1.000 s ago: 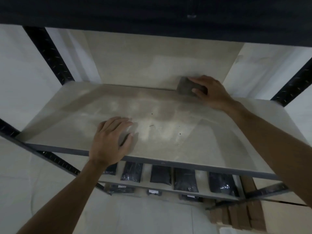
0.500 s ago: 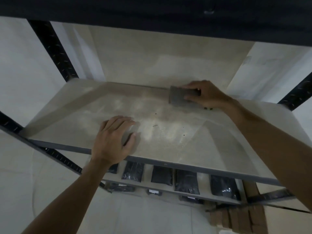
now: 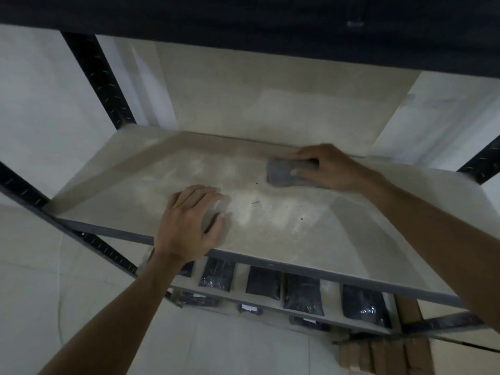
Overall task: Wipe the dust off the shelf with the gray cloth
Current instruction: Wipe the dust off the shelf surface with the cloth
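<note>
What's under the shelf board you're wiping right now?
Below the dusty beige shelf board a lower shelf holds a row of black plastic packets, with brown cardboard boxes lower right. The board hides everything further back on that lower shelf.

the cloth (image 3: 286,173) is plain grey; the shelf (image 3: 338,239) is pale beige, mottled with whitish dusty patches and a few dark specks, edged by a grey front rail; the uprights (image 3: 100,77) are black with small pale slot marks; the packets (image 3: 262,280) on the lower shelf are glossy black; the boxes (image 3: 384,355) are brown
</note>
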The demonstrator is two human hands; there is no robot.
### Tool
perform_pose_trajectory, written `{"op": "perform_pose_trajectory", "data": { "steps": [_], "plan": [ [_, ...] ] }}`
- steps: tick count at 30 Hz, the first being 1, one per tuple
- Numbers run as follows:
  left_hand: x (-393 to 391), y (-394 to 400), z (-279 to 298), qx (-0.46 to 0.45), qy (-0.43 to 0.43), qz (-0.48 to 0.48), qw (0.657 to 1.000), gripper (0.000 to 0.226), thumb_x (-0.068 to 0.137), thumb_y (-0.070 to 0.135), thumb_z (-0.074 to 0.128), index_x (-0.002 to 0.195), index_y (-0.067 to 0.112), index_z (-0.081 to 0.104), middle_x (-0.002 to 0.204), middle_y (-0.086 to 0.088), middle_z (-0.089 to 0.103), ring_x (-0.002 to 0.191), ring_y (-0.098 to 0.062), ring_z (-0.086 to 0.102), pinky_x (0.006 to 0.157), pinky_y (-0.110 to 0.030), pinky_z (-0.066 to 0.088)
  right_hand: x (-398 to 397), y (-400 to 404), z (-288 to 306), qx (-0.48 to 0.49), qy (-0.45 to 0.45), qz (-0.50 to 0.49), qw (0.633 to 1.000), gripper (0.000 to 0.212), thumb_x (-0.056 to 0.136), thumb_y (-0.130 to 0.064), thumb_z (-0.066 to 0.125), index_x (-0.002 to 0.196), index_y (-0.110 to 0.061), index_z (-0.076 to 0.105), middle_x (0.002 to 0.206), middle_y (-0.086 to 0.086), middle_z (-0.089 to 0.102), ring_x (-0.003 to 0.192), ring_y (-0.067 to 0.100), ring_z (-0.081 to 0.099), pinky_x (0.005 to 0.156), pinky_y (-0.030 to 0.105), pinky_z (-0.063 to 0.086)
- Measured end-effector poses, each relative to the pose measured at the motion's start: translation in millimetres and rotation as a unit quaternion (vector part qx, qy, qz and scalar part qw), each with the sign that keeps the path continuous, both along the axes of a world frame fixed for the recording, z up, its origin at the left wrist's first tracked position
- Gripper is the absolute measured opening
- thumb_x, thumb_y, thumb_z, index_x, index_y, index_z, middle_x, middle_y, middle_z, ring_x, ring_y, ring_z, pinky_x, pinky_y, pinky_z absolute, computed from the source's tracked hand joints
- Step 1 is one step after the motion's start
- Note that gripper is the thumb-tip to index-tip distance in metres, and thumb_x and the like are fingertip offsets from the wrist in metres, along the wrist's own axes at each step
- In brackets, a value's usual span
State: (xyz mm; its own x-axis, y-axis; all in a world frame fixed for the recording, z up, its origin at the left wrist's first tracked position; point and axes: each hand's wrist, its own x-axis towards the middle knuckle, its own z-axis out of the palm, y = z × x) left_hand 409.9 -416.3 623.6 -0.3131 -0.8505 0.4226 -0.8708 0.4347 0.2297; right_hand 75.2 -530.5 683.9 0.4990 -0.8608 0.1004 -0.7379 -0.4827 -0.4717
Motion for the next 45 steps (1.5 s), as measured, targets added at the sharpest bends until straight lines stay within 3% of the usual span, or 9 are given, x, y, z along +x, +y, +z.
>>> {"op": "perform_pose_trajectory", "data": {
  "steps": [8, 15, 18, 23, 29, 33, 36, 40, 45],
  "plan": [
    [1, -1, -2, 0.008, -0.016, 0.006, 1.000, 0.045, 0.092, 0.045, 0.048, 0.124, 0.018, 0.066, 0.128, 0.001, 0.066, 0.124, -0.018, 0.056, 0.101, -0.028, 0.034, -2, -24, -15, -0.043, 0.020, -0.097, 0.994, 0.045, 0.098, -0.029, 0.065, 0.142, -0.020, 0.059, 0.135, 0.009, 0.064, 0.125, 0.028, 0.058, 0.102, 0.028, 0.042],
    [1, 0, -2, -0.009, -0.004, 0.001, 1.000, 0.043, 0.091, 0.043, 0.051, 0.123, 0.018, 0.066, 0.127, 0.000, 0.067, 0.123, -0.019, 0.057, 0.099, -0.029, 0.036, 4, 40, -18, 0.013, -0.046, -0.011, 0.999, 0.044, 0.088, -0.014, 0.078, 0.131, -0.011, 0.067, 0.113, -0.003, 0.069, 0.101, 0.003, 0.062, 0.086, 0.003, 0.040],
    [1, -1, -2, -0.006, -0.002, -0.002, 1.000, 0.044, 0.091, 0.042, 0.051, 0.123, 0.017, 0.066, 0.127, 0.000, 0.067, 0.122, -0.019, 0.057, 0.100, -0.030, 0.036, -16, 16, 3, -0.003, -0.054, -0.056, 0.997, 0.040, 0.091, -0.023, 0.075, 0.131, -0.017, 0.068, 0.112, -0.002, 0.071, 0.102, 0.012, 0.065, 0.083, 0.000, 0.039],
    [2, -1, -3, -0.005, -0.004, -0.001, 1.000, 0.043, 0.091, 0.043, 0.051, 0.123, 0.018, 0.066, 0.128, 0.001, 0.066, 0.124, -0.019, 0.055, 0.100, -0.031, 0.037, -66, -12, 8, -0.044, 0.063, -0.120, 0.990, 0.047, 0.100, -0.025, 0.061, 0.145, -0.013, 0.053, 0.140, 0.010, 0.059, 0.129, 0.028, 0.055, 0.105, 0.023, 0.035],
    [1, 0, -2, -0.005, -0.007, 0.002, 1.000, 0.043, 0.091, 0.042, 0.050, 0.122, 0.017, 0.067, 0.128, 0.001, 0.067, 0.124, -0.020, 0.055, 0.101, -0.033, 0.037, -44, 42, -17, -0.063, 0.022, -0.071, 0.995, 0.038, 0.095, -0.011, 0.068, 0.131, 0.000, 0.064, 0.103, 0.025, 0.068, 0.094, 0.035, 0.064, 0.081, 0.037, 0.046],
    [0, 1, 0, -0.007, 0.000, -0.003, 1.000, 0.044, 0.091, 0.042, 0.049, 0.121, 0.016, 0.067, 0.127, -0.001, 0.067, 0.122, -0.023, 0.057, 0.099, -0.038, 0.040, -37, 76, -15, -0.010, 0.012, -0.010, 1.000, 0.042, 0.099, -0.021, 0.064, 0.139, -0.011, 0.060, 0.120, 0.005, 0.064, 0.107, 0.013, 0.055, 0.086, 0.016, 0.039],
    [-1, 0, 1, -0.008, 0.000, -0.004, 1.000, 0.045, 0.090, 0.043, 0.048, 0.119, 0.016, 0.067, 0.126, -0.001, 0.068, 0.121, -0.024, 0.058, 0.098, -0.043, 0.043, -51, 57, 3, -0.022, -0.037, -0.073, 0.996, 0.040, 0.097, -0.020, 0.067, 0.136, -0.010, 0.063, 0.122, 0.007, 0.068, 0.109, 0.018, 0.063, 0.088, 0.018, 0.043],
    [0, -1, 0, -0.009, 0.003, -0.006, 1.000, 0.044, 0.089, 0.042, 0.050, 0.119, 0.015, 0.067, 0.126, -0.001, 0.068, 0.121, -0.024, 0.058, 0.097, -0.043, 0.043, -103, 29, 11, -0.033, 0.034, -0.232, 0.972, 0.041, 0.100, -0.030, 0.061, 0.137, -0.014, 0.060, 0.112, 0.011, 0.064, 0.079, 0.020, 0.062, 0.057, 0.014, 0.046],
    [1, -1, -3, -0.018, 0.008, -0.004, 1.000, 0.039, 0.089, 0.038, 0.054, 0.118, 0.016, 0.067, 0.125, -0.001, 0.068, 0.120, -0.025, 0.058, 0.096, -0.043, 0.043, -98, 52, -18, -0.052, 0.044, -0.202, 0.977, 0.030, 0.099, -0.020, 0.063, 0.125, -0.004, 0.066, 0.097, 0.023, 0.061, 0.092, 0.038, 0.061, 0.076, 0.032, 0.039]
  ]
}}
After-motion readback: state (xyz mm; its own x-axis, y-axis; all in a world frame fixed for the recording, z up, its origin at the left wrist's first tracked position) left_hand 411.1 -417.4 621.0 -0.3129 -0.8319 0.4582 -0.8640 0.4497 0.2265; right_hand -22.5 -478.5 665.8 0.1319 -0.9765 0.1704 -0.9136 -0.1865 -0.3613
